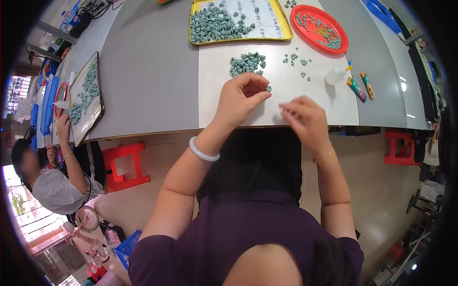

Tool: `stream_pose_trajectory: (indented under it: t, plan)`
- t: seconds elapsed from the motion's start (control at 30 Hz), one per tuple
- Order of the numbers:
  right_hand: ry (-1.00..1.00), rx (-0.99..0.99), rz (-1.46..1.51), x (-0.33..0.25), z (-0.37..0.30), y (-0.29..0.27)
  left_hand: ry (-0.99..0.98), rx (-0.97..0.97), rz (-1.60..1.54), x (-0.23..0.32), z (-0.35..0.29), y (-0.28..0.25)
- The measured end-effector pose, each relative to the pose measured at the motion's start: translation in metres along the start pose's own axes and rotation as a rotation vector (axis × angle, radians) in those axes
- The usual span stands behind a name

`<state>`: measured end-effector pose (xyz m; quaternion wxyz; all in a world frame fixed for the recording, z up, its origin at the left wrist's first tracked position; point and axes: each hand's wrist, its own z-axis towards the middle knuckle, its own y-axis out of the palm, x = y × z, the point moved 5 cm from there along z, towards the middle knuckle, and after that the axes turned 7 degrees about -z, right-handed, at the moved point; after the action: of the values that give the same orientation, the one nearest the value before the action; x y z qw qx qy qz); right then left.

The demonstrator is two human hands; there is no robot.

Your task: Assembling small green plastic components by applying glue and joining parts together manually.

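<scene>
My left hand (242,97), with a pale bangle on its wrist, pinches a small grey-green piece (268,88) between thumb and fingertips. To its right, my right hand (307,118) hovers over the near edge of the white work surface (214,90). Its thumb and fingers are drawn together and slightly blurred; what they hold, if anything, cannot be made out. Just beyond my left hand lies a pile of similar grey-green pieces (246,63). Several small clusters (304,62) are scattered farther right. A white squeeze bottle (334,76) with a yellow tip stands to the right.
A yellow-rimmed tray (193,28) holds a heap and rows of pieces at the back. Beside it is a red round tray (318,9) with smaller bits. Two colourful tubes (361,88) lie at right. At far left, a co-worker (64,183) sits by another tray (90,127).
</scene>
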<state>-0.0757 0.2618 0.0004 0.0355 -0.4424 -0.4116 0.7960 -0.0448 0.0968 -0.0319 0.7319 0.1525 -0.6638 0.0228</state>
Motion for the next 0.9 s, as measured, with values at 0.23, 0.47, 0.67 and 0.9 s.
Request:
stream_pose_trajectory:
  t: [0.23,0.47,0.67,0.9]
  plan:
    - [0.051,-0.049,-0.093,0.027,0.037,-0.005,0.004,0.042,0.039,0.005,-0.002,-0.001]
    - [0.140,-0.040,0.048,0.042,0.035,-0.002,-0.076,0.012,0.052,0.007,-0.004,-0.003]
    - [0.077,-0.062,0.000,0.035,0.041,-0.001,-0.042,0.000,0.084,0.008,-0.004,-0.001]
    - [0.025,-0.109,-0.099,0.029,0.050,0.012,-0.061,-0.015,0.081,0.006,-0.002,-0.003]
